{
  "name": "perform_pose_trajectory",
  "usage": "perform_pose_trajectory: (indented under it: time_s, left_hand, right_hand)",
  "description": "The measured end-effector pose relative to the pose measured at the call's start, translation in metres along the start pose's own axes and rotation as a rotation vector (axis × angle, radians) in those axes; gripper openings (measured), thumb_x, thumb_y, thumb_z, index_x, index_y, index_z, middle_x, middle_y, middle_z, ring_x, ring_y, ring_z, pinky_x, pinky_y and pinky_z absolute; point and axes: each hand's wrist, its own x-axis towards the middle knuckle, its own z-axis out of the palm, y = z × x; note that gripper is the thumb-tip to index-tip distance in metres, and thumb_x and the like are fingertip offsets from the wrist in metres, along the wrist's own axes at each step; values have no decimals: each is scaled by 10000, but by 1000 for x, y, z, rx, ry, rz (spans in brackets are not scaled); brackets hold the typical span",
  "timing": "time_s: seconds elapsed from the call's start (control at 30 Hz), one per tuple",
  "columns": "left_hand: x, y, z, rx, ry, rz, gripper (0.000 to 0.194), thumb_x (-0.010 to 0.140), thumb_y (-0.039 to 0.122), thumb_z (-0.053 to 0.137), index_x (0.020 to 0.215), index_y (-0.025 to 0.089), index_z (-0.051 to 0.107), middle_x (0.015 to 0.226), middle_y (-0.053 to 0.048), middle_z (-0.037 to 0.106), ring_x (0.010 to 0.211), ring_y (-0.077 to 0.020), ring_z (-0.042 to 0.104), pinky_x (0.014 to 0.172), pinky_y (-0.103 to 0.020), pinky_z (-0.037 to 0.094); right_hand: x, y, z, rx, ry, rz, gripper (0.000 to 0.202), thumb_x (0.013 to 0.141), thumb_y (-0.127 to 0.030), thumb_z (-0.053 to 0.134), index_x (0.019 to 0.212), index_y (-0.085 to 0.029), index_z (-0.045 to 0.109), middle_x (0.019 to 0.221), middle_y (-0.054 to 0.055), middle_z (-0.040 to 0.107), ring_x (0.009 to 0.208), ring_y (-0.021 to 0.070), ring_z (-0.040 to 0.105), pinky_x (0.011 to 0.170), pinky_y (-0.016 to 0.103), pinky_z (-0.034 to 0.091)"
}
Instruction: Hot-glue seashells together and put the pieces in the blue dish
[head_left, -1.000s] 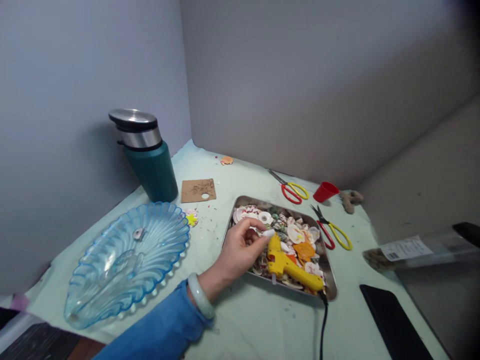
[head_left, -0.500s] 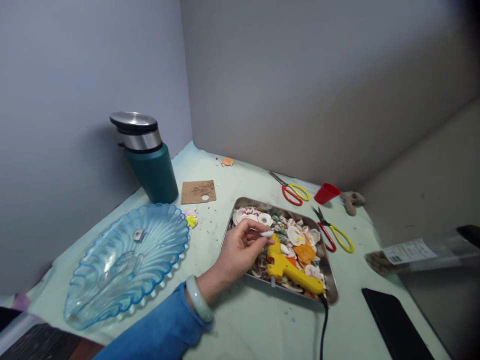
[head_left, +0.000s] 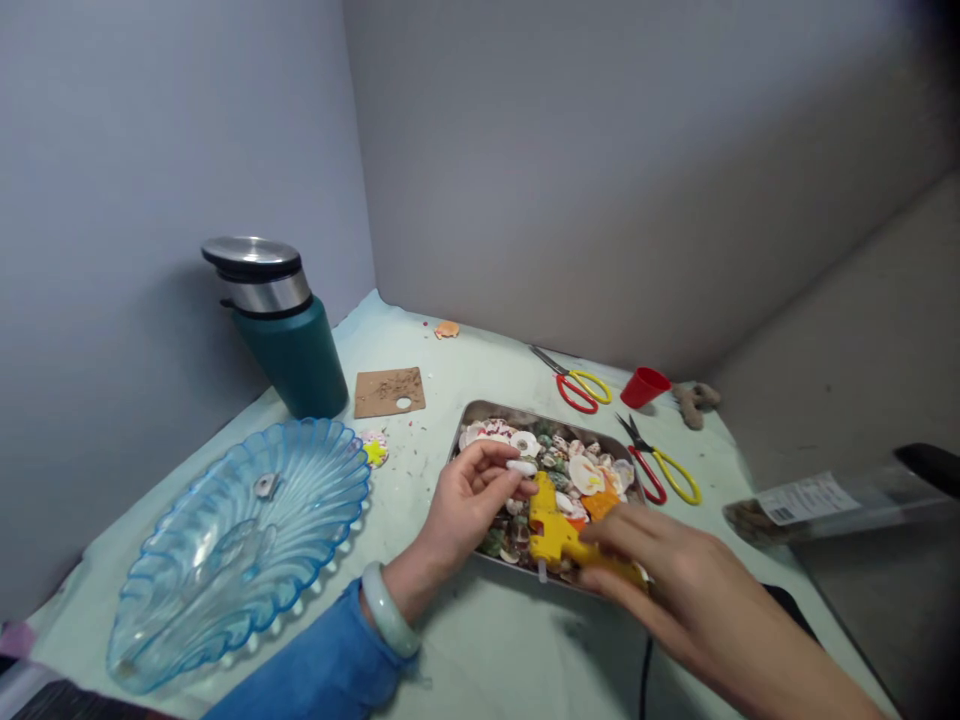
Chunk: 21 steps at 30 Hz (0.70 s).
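Note:
My left hand (head_left: 465, 500), with a pale bangle at the wrist, pinches a small white elongated piece (head_left: 521, 467), perhaps a shell, over the left part of a metal tray (head_left: 480, 406). Shells (head_left: 559, 445) and flat painted pieces fill that tray. Across them lies a yellow hot glue gun (head_left: 551, 535), nozzle pointing down toward the tray's near edge. My right hand (head_left: 667, 570) has its fingers over the gun's handle and its thumb beneath, covering most of the handle. The gun's black cord (head_left: 646, 675) runs down toward the near side.
A blue scalloped glass dish (head_left: 247, 550) stands at left, with a teal bottle (head_left: 292, 360) behind it. Brown cardboard (head_left: 379, 392) lies near the bottle. Scissors (head_left: 577, 385), more scissors (head_left: 660, 460) and a red cup (head_left: 645, 387) are beyond the tray. A labelled clear bag (head_left: 810, 500) is at right.
My right hand has come in from the right and closed around the glue gun's handle. My left hand still pinches the white piece. The view has shifted slightly.

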Motion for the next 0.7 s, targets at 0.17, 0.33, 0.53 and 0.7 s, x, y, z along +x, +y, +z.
perform_pose_trajectory:
  time_s: [0.17,0.33,0.53,0.7]
  left_hand:
    - [2,0,-1,8,16,26,294,696,303,784,883,161,608,798,-5,656,693,-118,674,688,-222,510]
    - [2,-1,-1,19,24,52,278,705,308,776,883,165,618,771,3,625,605,-87,593,615,-219,488]
    - [1,2,-2,51,41,21,309,708,306,770,964,165,669,900,-51,684,680,-110,592,666,-240,487]
    - [3,1,-1,43,58,31,324,706,253,771,1000,171,661,932,-60,699,732,-120,590,682,-230,475]
  right_hand:
    - [24,8,27,-143,-186,121,149,789,-233,667,893,-215,561,926,66,645,807,257,641,640,350,490]
    - [14,9,42,-52,-175,203,110,832,-197,557,924,-212,498,973,66,597,801,237,623,647,342,466]
    - [11,21,37,406,-47,230,98,855,-263,566,933,-208,545,913,43,599,829,204,586,736,337,457]
    - [9,34,31,1303,135,544,247,794,-412,676,889,-222,551,595,-43,489,441,97,406,403,219,329]
